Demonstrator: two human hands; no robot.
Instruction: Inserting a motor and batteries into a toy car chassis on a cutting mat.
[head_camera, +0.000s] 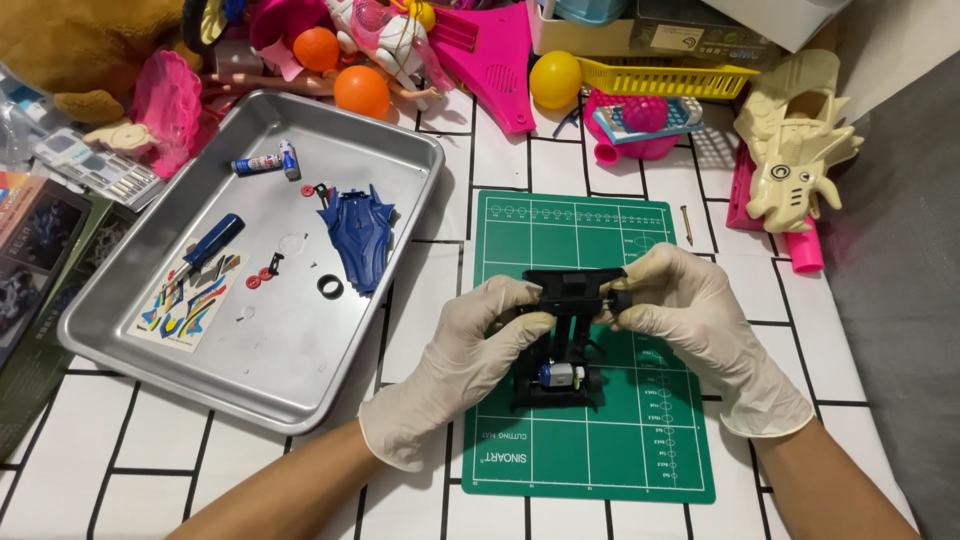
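We hold the black toy-car chassis (566, 335) between both gloved hands, over the middle of the green cutting mat (590, 460)

Its long axis runs away from us, from the mat's near edge toward its far edge; the wide bumper bar sits at the far end, the small silver motor (562, 375) at the near end, so we judge the nose points away from us

Our left hand (470, 355) grasps the chassis from its left side, thumb and fingers closed on the far-left part of the frame

Our right hand (690, 315) grasps it from the right, fingertips pinched at the far-right corner, seemingly on a small dark part there; which part, we cannot tell

Both hands sit level with the far end, one to each side; neither is clearly nearer. The near end hangs free, touching the mat or just above it, unclear

On the left of the mat, the metal tray (120, 345) carries the blue car body shell (360, 235), a sticker sheet (185, 300), a black tyre ring (330, 287) and a blue-handled screwdriver (212, 240), all well apart from our hands
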